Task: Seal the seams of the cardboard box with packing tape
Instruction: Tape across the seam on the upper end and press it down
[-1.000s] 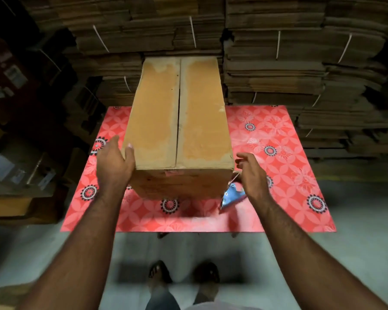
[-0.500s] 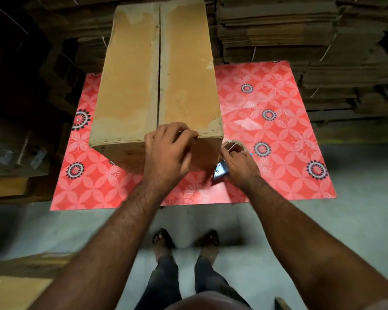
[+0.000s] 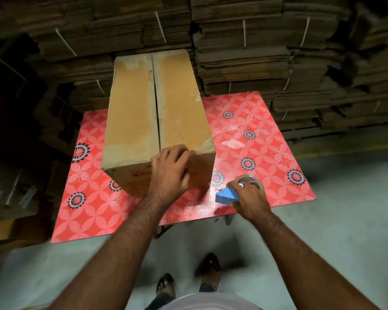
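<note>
I see the box (image 3: pixel 157 113) standing on the red table (image 3: pixel 267 139). My left hand (image 3: pixel 171 173) curls over its near top edge at the seam; my right hand (image 3: pixel 251 200) grips the tape dispenser (image 3: pixel 227 195) beside it.

L hand (image 3: pixel 171 170): fingers curled, pressing | R hand (image 3: pixel 251 200): gripping
</note>
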`<state>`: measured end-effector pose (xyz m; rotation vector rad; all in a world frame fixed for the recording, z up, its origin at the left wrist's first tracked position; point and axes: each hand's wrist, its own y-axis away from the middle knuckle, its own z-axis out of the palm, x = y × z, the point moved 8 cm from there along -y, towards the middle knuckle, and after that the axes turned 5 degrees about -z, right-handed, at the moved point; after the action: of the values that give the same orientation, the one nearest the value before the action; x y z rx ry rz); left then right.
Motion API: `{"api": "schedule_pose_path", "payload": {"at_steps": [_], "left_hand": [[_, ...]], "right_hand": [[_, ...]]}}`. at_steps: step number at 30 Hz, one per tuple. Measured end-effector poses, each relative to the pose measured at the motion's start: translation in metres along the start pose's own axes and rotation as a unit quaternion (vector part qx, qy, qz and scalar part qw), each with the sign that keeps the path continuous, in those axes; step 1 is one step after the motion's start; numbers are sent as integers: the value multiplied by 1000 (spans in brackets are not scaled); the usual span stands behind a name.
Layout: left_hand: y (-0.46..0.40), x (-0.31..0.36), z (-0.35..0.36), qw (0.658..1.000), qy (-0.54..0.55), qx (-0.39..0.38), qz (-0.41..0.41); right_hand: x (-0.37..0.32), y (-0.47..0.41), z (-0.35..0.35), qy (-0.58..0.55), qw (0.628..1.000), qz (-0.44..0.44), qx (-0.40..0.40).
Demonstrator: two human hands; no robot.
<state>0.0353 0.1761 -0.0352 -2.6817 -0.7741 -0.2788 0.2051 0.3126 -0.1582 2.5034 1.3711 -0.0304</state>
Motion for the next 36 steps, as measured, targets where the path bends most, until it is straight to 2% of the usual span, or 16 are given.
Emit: {"api": "schedule_pose_path", "payload": {"at_steps": [2,5,7,9,11,14,16,20,24,27,30,33,36], "left_hand": [[1,-6,-4,998,55,-5,20],[-2,-15,-18,971,239,-16,-8],[3,-30,-32,923,377,-38,-70],[7,-43,-39,872,467,-83,-119],[11,-51,-44,825,528,-141,-145],[24,-64,-58,741,610,-202,-195],[32,-73,-70,716,631,-222,-202],[40,-93,-99,702,664,-202,-160],[40,-107,-125,696,680,-165,-163],[38,-115,-140,723,658,-135,-164],[32,-115,-155,755,627,-107,-159],[25,-112,-168,769,610,-77,-173],[18,-104,-179,783,586,-31,-205]], "right_hand": [[-12,13,-24,-44,999,-17,26],[-31,28,-58,-114,990,-64,55],[-53,36,-79,-157,980,-98,74],[-80,41,-102,-189,967,-136,101],[-106,45,-125,-218,956,-155,123],[-146,45,-151,-250,947,-167,115],[-168,41,-163,-262,941,-185,105],[-202,33,-181,-281,938,-185,89],[-228,27,-194,-293,936,-179,70],[-242,28,-205,-232,950,-194,82],[-246,27,-216,-183,953,-194,146],[-241,23,-230,-161,953,-181,184],[-240,26,-248,-130,945,-221,204]]}}
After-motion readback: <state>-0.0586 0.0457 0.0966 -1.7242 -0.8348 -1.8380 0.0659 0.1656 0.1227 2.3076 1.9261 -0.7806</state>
